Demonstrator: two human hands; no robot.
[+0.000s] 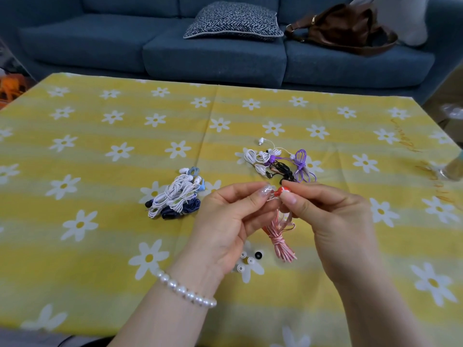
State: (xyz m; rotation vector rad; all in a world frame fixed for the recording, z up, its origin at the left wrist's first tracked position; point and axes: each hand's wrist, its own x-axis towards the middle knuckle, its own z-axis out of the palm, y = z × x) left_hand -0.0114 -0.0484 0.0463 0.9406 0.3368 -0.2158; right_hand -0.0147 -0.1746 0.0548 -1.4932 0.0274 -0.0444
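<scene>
My right hand [333, 216] pinches a red earbud [280, 191] between thumb and forefinger above the table. Its pink cable bundle [280, 236], wound and tied, hangs below the two hands. My left hand [230, 221], with a pearl bracelet on the wrist, pinches something small and clear at the earbud's tip with thumb and forefinger. Several loose ear tips [246, 261], white and one black, lie on the cloth under my hands.
A pile of white and blue earphones [175, 194] lies left of my hands. A second pile of white, purple and black earphones [280, 164] lies beyond them. The table wears a yellow daisy cloth [100, 151]. A blue sofa with a cushion [233, 21] and a brown bag [345, 28] stands behind.
</scene>
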